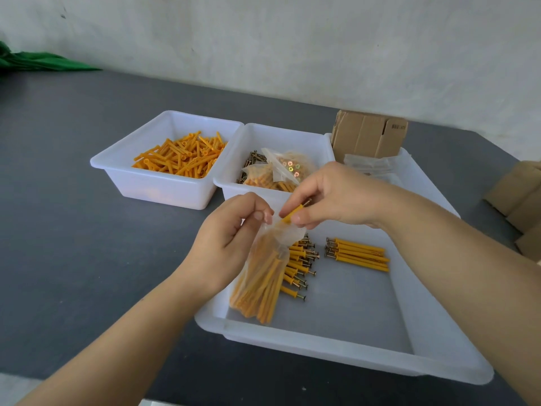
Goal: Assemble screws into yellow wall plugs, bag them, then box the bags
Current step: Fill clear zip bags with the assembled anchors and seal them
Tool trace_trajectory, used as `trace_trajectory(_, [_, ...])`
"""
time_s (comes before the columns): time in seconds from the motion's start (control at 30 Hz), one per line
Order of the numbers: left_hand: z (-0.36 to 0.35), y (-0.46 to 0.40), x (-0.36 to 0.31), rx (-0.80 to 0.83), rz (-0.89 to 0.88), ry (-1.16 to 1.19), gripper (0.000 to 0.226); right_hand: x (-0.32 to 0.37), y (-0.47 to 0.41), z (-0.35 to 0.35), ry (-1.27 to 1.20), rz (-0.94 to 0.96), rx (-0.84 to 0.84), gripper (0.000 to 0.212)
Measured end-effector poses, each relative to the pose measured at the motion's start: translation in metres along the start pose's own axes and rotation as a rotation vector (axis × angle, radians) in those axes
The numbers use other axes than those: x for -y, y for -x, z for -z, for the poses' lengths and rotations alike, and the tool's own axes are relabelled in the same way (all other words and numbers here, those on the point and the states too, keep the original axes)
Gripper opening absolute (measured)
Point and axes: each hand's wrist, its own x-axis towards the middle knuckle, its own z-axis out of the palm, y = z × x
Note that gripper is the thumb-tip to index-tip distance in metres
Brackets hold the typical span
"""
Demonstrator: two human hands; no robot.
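My left hand [231, 232] pinches the top edge of a clear plastic bag [263, 276] that hangs over the large white tray [351, 356] and holds several yellow plugs with screws. My right hand [330, 194] pinches one yellow plug with a screw [292, 213] at the bag's mouth. Two groups of assembled plugs lie in the tray: one pile [301, 265] beside the bag, one neat row [358, 254] to its right.
A white bin of loose yellow plugs [181, 158] stands at the back left. The middle bin [278, 139] holds dark screws and filled bags [289, 168]. Flat cardboard boxes [369, 136] and empty bags [369, 165] sit behind the tray. More cardboard [524, 197] lies far right.
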Motion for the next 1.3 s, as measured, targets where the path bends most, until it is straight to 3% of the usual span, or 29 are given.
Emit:
trace_trajectory(0.13, [0.001, 0.000, -0.003, -0.014, -0.011, -0.029, 0.022, 0.017, -0.014, -0.017, 0.158, 0.000, 0.108, 0.019])
trace_trajectory(0.27, [0.002, 0.000, -0.004, -0.044, -0.006, 0.021, 0.022, 0.020, -0.019, -0.023, -0.113, -0.020, 0.204, 0.016])
trace_trajectory(0.4, [0.001, -0.001, -0.003, -0.054, 0.022, 0.022, 0.022, 0.017, -0.018, -0.028, -0.047, 0.003, 0.176, 0.014])
trace_trajectory(0.57, [0.002, 0.000, -0.004, -0.080, 0.025, -0.034, 0.024, 0.018, -0.015, -0.032, 0.143, 0.018, 0.052, 0.039])
trace_trajectory(0.63, [0.002, 0.001, -0.006, -0.081, 0.025, -0.029, 0.025, 0.019, -0.016, -0.037, 0.236, 0.043, 0.027, 0.038])
trace_trajectory(0.8, [0.002, 0.002, -0.008, -0.077, 0.045, 0.000, 0.027, 0.019, -0.014, -0.039, 0.204, 0.045, 0.080, 0.036])
trace_trajectory(0.93, [0.002, 0.002, -0.008, -0.081, 0.070, 0.015, 0.025, 0.019, -0.008, -0.041, 0.375, 0.143, 0.054, 0.035])
trace_trajectory(1.1, [0.001, 0.003, -0.008, -0.108, 0.119, 0.011, 0.023, 0.000, 0.006, -0.020, 0.188, 0.168, -0.438, 0.024])
trace_trajectory(1.13, [0.001, 0.003, -0.008, -0.108, 0.119, 0.007, 0.023, -0.009, 0.009, -0.017, 0.235, 0.118, -0.460, 0.019])
trace_trajectory(1.23, [0.002, 0.002, -0.008, -0.105, 0.105, -0.016, 0.023, -0.038, 0.015, -0.025, 0.496, -0.073, -0.234, 0.007])
trace_trajectory(1.3, [0.001, 0.001, -0.009, -0.103, 0.100, -0.019, 0.023, -0.052, 0.013, -0.040, 0.589, -0.103, -0.138, 0.012])
